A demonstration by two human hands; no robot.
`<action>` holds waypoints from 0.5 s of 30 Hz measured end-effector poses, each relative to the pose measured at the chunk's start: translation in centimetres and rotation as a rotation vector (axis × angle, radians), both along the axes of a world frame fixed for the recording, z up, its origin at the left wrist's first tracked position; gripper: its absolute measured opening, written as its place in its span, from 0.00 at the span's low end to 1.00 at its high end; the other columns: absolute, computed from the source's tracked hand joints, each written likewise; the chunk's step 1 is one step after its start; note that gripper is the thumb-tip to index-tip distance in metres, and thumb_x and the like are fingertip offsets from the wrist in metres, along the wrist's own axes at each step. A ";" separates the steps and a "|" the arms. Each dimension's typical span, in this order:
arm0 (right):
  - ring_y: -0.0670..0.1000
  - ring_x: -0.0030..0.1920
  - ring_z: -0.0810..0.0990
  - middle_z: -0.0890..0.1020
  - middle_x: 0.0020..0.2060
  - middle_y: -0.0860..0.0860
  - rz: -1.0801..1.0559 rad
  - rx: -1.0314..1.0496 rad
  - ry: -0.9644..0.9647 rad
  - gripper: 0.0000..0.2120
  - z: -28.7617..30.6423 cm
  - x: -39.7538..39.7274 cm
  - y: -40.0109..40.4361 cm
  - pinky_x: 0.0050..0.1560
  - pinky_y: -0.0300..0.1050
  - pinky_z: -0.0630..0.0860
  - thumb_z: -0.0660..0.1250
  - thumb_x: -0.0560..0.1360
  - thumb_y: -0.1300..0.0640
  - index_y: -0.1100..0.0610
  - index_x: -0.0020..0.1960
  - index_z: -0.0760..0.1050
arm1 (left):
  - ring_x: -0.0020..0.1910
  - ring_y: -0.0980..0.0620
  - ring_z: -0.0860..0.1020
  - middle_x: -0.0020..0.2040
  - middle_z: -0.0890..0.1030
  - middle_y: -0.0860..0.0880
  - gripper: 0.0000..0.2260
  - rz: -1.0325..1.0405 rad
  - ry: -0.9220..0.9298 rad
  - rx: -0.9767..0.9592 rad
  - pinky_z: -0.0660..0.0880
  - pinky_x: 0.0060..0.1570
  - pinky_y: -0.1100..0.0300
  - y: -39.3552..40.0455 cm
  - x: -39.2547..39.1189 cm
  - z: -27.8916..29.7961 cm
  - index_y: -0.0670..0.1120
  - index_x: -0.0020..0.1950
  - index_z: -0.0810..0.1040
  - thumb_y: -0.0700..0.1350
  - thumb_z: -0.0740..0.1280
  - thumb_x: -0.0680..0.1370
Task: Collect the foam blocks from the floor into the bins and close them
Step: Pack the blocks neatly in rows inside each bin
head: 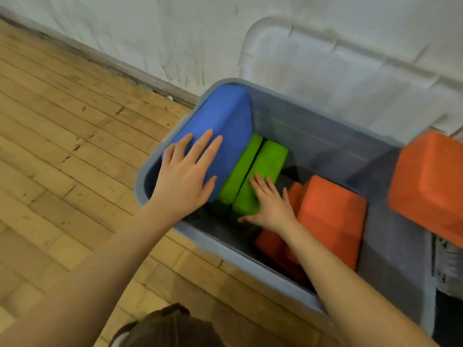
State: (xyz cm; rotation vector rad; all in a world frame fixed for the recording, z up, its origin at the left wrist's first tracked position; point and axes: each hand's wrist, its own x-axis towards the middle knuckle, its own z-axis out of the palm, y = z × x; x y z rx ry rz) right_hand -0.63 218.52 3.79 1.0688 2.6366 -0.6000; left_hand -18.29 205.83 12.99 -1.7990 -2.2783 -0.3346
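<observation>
An open grey-blue plastic bin (160,174) stands on the wooden floor against the wall. A blue foam block (220,116) leans inside at its left end, and my left hand (186,174) lies flat on it with fingers spread. Beside it stand two green foam blocks (265,161); my right hand (269,205) presses flat on the nearer one. Orange foam blocks (330,211) fill the bin's right part. Another orange block (431,181) sits at the bin's right edge, partly over the rim.
The bin's translucent lid (338,76) leans against the pale wall behind the bin. Wooden floor (62,146) spreads out to the left. A dark container (448,271) shows at the right edge. Brown clothing (165,326) is at the bottom.
</observation>
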 end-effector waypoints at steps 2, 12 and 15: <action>0.52 0.76 0.37 0.37 0.76 0.44 0.010 0.063 -0.060 0.58 -0.4 -0.7 -0.3 0.72 0.64 0.44 0.74 0.62 0.36 0.45 0.77 0.39 | 0.65 0.38 0.68 0.74 0.59 0.38 0.32 -0.135 -0.026 0.005 0.65 0.59 0.46 0.2 -1.5 0.3 0.39 0.72 0.65 0.50 0.67 0.71; 0.57 0.74 0.58 0.47 0.76 0.56 -0.248 -0.135 0.215 0.43 0.6 -1.7 -0.8 0.71 0.41 0.59 0.75 0.68 0.61 0.55 0.76 0.55 | 0.67 0.43 0.70 0.68 0.73 0.45 0.30 -0.406 0.024 0.070 0.63 0.63 0.41 4.0 -5.6 1.3 0.42 0.66 0.74 0.45 0.75 0.65; 0.54 0.73 0.61 0.52 0.76 0.53 -0.302 -0.135 0.263 0.39 1.4 -1.6 -1.3 0.67 0.35 0.59 0.74 0.69 0.65 0.55 0.75 0.59 | 0.66 0.33 0.68 0.70 0.70 0.49 0.30 -0.338 0.054 -0.006 0.67 0.55 0.33 3.6 -5.9 1.5 0.51 0.67 0.74 0.52 0.75 0.65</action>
